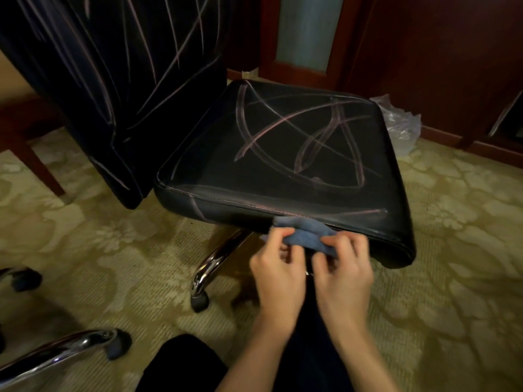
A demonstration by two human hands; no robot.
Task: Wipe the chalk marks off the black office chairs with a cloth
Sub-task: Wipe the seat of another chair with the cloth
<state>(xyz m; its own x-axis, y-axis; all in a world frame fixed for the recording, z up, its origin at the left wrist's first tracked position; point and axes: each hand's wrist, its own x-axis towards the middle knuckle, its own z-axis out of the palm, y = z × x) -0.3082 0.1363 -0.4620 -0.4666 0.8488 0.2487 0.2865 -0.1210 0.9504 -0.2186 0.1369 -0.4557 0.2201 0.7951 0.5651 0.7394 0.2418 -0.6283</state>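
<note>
Cloth (300,237): blue, soft, limp, light; bunched at the front edge of the chair seat (297,154), just below its seam.
Grip: left hand (278,274) and right hand (343,274) both pinch the cloth, fingers curled on its folds.
Handling: likely folds easily; best wadded into a firm pad, held by one hand.
Chalk marks (285,120): pinkish strokes cross seat and backrest (113,80); untouched.
Seat: smooth, leather-like; chair on castors may roll under pressure.
</note>
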